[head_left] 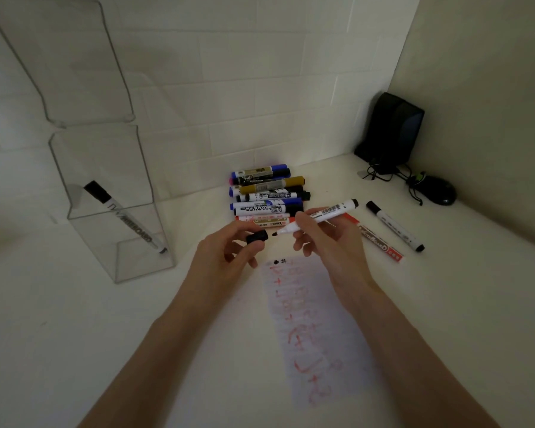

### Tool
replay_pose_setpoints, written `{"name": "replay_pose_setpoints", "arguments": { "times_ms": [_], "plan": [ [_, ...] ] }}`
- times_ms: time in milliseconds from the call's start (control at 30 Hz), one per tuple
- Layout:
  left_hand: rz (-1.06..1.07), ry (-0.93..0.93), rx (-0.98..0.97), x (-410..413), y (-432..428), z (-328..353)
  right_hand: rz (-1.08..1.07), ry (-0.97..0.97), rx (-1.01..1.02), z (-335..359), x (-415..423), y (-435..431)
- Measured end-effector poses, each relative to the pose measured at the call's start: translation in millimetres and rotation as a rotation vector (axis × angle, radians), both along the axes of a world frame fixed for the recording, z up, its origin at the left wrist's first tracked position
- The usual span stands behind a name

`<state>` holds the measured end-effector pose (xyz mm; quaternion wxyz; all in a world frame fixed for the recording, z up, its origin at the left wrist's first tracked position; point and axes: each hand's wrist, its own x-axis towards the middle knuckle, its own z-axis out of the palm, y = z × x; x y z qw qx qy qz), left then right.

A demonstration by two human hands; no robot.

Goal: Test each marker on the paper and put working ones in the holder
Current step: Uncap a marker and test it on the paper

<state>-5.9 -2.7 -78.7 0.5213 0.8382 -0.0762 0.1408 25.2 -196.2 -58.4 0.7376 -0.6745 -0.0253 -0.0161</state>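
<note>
Hands apart: right [318, 233] grips uncapped marker [322, 217], left [229, 245] pinches cap [256, 236].

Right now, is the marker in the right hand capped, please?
No, the left hand holds the black cap apart from the bare tip of the marker.

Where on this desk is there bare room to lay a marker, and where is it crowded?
Free: desk between the clear holder and the paper, and right of the paper, in front of the two loose markers. Crowded: the marker pile by the wall and the mouse corner.
</note>
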Motion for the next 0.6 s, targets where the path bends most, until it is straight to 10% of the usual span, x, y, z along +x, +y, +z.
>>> {"name": "replay_pose_setpoints", "arguments": {
  "times_ms": [433, 600],
  "plan": [
    [-0.045, 0.001, -0.04, 2, -2, -3, 0.136, -0.075, -0.137, -2, -4, 3],
    [-0.028, -0.027, -0.065, 2, 0, -5, 0.289, 0.192, 0.025, 12, -4, -7]
  ]
}}
